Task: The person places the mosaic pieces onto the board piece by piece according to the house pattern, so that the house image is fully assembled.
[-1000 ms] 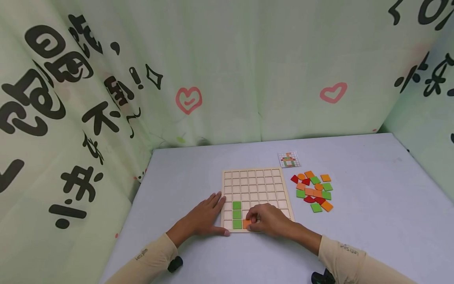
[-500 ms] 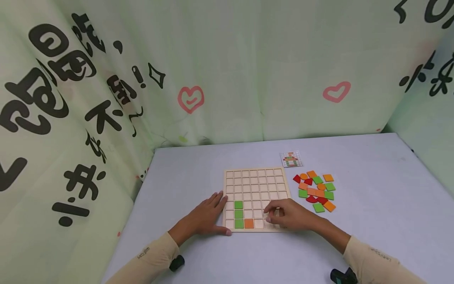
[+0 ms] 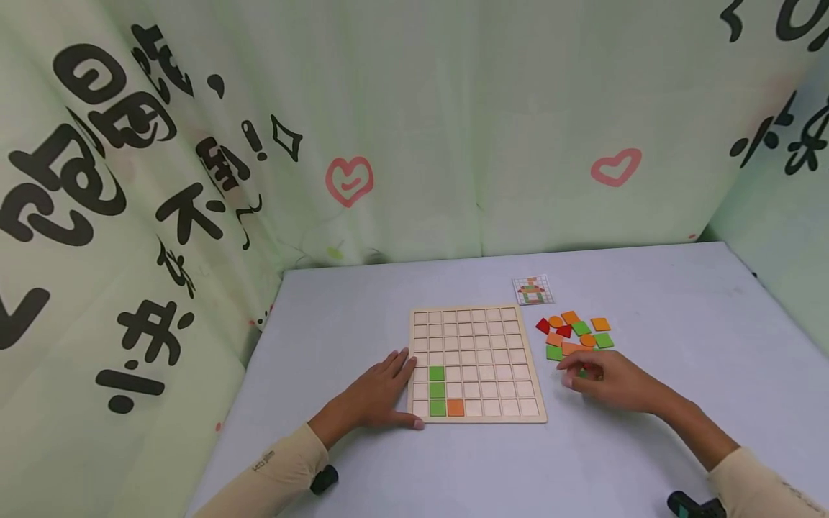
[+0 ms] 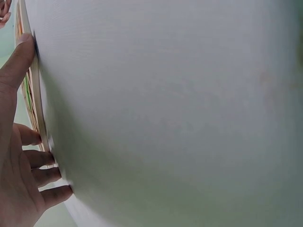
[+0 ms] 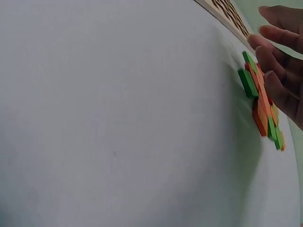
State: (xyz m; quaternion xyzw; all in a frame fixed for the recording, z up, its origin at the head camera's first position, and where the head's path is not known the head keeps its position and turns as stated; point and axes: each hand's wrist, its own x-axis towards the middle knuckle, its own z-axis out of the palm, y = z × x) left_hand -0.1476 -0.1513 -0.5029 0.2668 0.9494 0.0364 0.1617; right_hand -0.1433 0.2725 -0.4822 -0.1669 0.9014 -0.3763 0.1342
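My left hand (image 3: pixel 376 396) rests against the left edge of the wooden grid board (image 3: pixel 486 421), fingers extended and thumb at its near corner; the left wrist view shows the fingertips touching the board's side. On the board, green square tiles (image 3: pixel 437 390) form a short column, and an orange square tile (image 3: pixel 456 408) sits right of the lowest one. My right hand (image 3: pixel 612 381) hovers over the near part of the loose tile pile (image 3: pixel 581 329), fingers loosely bent and apart. In the right wrist view nothing shows between its fingers, and the hand is just above green and orange tiles (image 5: pixel 248 83).
A small pattern card (image 3: pixel 533 290) lies behind the board's far right corner. The pile mixes red, orange and green pieces, some round. A white cloth covers the table (image 3: pixel 363 309), and a printed curtain (image 3: pixel 421 129) hangs behind it.
My right hand has let go of the orange tile on the board and moved right to the loose tiles. The left hand stays at the board's edge.
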